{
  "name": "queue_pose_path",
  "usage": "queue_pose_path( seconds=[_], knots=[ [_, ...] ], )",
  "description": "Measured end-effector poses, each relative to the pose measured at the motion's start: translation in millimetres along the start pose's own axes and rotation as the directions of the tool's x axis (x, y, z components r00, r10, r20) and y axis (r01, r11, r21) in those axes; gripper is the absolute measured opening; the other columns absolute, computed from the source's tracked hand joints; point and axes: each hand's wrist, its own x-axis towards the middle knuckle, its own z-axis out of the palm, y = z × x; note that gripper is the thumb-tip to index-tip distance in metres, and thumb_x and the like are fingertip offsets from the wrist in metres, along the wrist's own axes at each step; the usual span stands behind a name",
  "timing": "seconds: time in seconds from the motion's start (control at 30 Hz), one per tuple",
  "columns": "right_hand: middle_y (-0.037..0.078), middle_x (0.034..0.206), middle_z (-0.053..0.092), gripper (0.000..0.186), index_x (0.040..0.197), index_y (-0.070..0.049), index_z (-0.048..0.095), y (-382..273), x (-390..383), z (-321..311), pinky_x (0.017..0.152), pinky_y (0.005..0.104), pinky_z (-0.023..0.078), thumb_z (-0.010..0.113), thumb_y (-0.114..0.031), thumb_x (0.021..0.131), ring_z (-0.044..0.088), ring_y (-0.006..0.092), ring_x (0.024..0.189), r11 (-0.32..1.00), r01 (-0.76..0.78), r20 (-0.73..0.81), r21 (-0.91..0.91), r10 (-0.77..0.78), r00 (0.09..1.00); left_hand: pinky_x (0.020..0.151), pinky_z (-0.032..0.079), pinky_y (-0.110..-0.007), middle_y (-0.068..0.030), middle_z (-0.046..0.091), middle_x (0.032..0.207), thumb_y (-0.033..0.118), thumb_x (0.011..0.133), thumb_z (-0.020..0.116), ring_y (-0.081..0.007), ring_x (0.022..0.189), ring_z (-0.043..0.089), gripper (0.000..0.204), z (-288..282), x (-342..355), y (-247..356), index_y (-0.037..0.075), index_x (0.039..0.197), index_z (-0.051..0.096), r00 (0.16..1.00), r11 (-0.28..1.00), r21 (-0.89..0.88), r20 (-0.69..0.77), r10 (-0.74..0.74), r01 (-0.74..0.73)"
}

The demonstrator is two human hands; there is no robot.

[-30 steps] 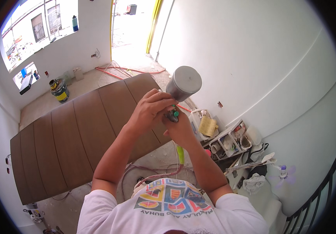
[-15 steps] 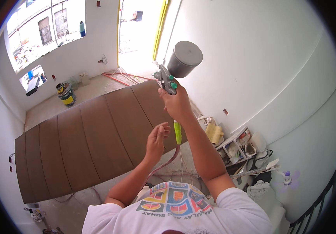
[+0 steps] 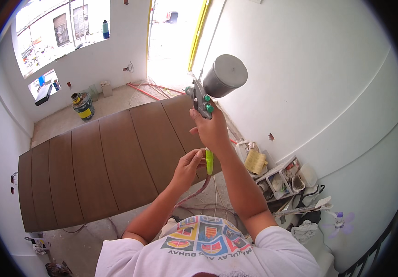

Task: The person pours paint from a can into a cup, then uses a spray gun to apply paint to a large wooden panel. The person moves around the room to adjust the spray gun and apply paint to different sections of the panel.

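Observation:
My right hand (image 3: pixel 212 127) is wrapped round the handle of a spray gun (image 3: pixel 200 99), a grey metal body with green knobs. Its round grey paint cup (image 3: pixel 226 76) tilts up to the right. Below the grip hangs an air hose with a bright yellow-green sleeve (image 3: pixel 209 161) at its top. The fingers of my left hand (image 3: pixel 189 168) are pinched together against the upper left side of that sleeve; the fingertips are partly hidden. Under both hands lies a long brown wooden panel (image 3: pixel 115 161) with dark grooves across it, raised off the floor.
A paint bucket (image 3: pixel 83 107) with a yellow band stands beyond the panel. To the right, along the white wall (image 3: pixel 300 83), a compartment shelf (image 3: pixel 279 177) holds jars and clutter. Cables and hoses cross the floor. An open doorway (image 3: pixel 173 41) is ahead.
My left hand has closed in to the right, from loosely open beside the hose to touching the sleeve. The view has shifted slightly; my right hand keeps the spray gun raised.

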Motion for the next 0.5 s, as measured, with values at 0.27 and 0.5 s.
queue_pose_path(
  seconds=[0.27,0.5],
  knots=[
    [0.009,0.092,0.072,0.032,0.111,0.005,0.067,-37.7,28.0,25.7,0.050,0.0276,0.059,0.072,-0.022,0.096,0.069,0.0151,0.075,0.998,-0.029,0.215,0.051,0.018,0.976,0.087,0.056,-0.037,-0.0091,0.069,0.107,0.033,0.107,0.054,-0.0205,0.092,0.069,0.035,16.4,-2.3,40.3,0.003,0.126,0.059,0.991,0.883,-0.468,0.095,0.095,-0.040],
    [0.011,0.091,0.068,0.042,0.131,0.003,0.057,-70.4,-2.4,64.5,0.053,0.0301,0.056,0.067,-0.019,0.096,0.066,0.0174,0.067,1.000,-0.017,0.403,0.012,0.011,0.915,0.080,0.056,-0.038,-0.0066,0.067,0.109,0.030,0.108,0.052,-0.0211,0.090,0.067,0.027,5.2,-33.0,52.4,0.009,0.125,0.058,0.982,0.775,-0.612,-0.020,0.185,-0.158]
  ],
)
